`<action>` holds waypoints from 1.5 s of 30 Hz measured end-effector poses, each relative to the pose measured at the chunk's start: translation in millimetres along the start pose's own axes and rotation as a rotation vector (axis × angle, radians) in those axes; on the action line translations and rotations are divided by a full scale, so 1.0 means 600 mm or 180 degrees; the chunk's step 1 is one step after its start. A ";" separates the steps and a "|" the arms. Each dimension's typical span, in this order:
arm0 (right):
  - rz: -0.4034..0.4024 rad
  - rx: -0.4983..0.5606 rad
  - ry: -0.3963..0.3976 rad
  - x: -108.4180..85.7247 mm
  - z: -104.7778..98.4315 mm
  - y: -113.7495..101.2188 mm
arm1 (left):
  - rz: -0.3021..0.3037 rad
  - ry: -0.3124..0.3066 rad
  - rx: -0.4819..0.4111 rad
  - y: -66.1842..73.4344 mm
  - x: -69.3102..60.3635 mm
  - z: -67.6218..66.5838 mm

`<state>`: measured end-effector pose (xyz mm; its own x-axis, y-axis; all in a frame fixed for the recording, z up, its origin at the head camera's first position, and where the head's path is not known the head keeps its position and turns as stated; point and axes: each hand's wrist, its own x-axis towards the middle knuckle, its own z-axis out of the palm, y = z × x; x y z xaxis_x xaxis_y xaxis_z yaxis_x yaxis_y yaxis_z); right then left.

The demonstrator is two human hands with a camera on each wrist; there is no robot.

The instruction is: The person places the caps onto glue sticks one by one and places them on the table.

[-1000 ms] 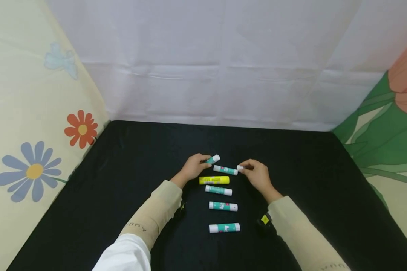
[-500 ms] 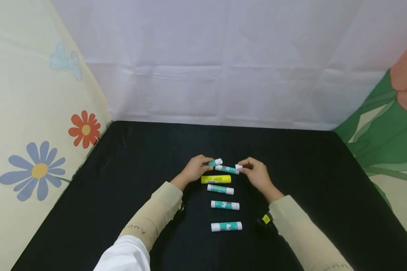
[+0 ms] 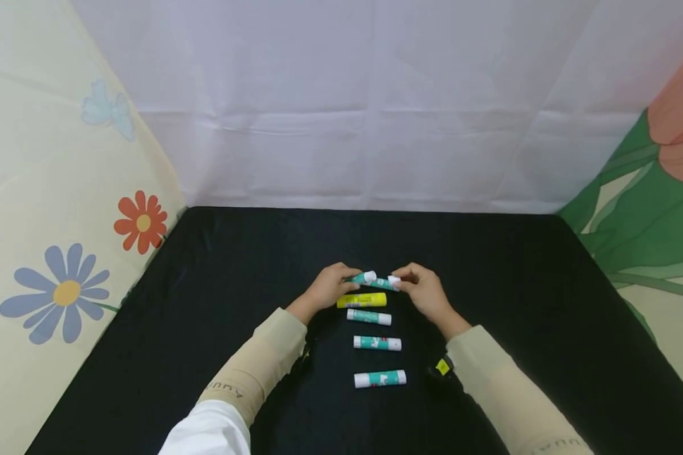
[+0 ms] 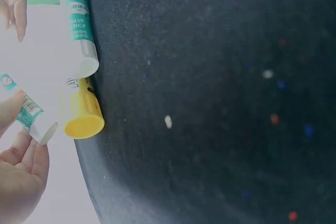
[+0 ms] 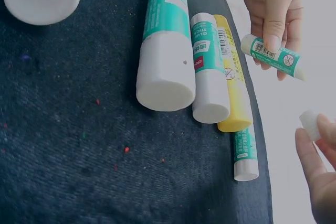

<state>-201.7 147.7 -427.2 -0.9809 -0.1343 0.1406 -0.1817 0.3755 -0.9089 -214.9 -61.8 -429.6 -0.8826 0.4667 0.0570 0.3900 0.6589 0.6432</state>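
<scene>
My left hand (image 3: 326, 287) pinches a teal-and-white glue stick (image 5: 274, 57) between thumb and fingers, tilted above the table. Facing it, my right hand (image 3: 427, 294) pinches a small white cap (image 5: 311, 124). In the right wrist view a gap separates the cap from the glue stick's near end. Just behind the hands' gap, another teal glue stick (image 3: 382, 284) lies partly covered by the held one. A yellow glue stick (image 3: 361, 300) lies nearest below the hands.
Three more teal-and-white glue sticks lie in a column toward me: one (image 3: 369, 317), a second (image 3: 377, 343) and a third (image 3: 380, 379). They rest on a black-covered table (image 3: 233, 253). A white cloth backdrop (image 3: 341, 126) stands behind, with flowered panels at both sides.
The hands have drawn closer together. My left hand has shifted right and slightly down with the glue stick, and the cap has moved slightly left. The lying glue sticks stay put.
</scene>
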 end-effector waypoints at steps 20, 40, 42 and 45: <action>0.0136 0.0624 -0.0113 -0.005 0.008 0.007 | 0.0145 -0.0113 0.0107 0.009 0.000 0.007; 0.0196 0.0768 -0.0113 -0.013 0.025 0.015 | 0.0216 -0.0183 0.0249 0.005 -0.001 0.023; 0.0180 0.0766 -0.0120 -0.013 0.026 0.017 | 0.0216 -0.0198 0.0251 0.004 -0.001 0.024; 0.0160 0.0766 -0.0111 -0.014 0.027 0.019 | 0.0221 -0.0200 0.0247 0.003 -0.001 0.026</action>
<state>-194.5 138.4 -445.0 -0.9846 -0.1542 0.0830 -0.1069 0.1538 -0.9823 -209.7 -51.6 -440.2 -0.8355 0.5473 0.0497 0.4709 0.6663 0.5782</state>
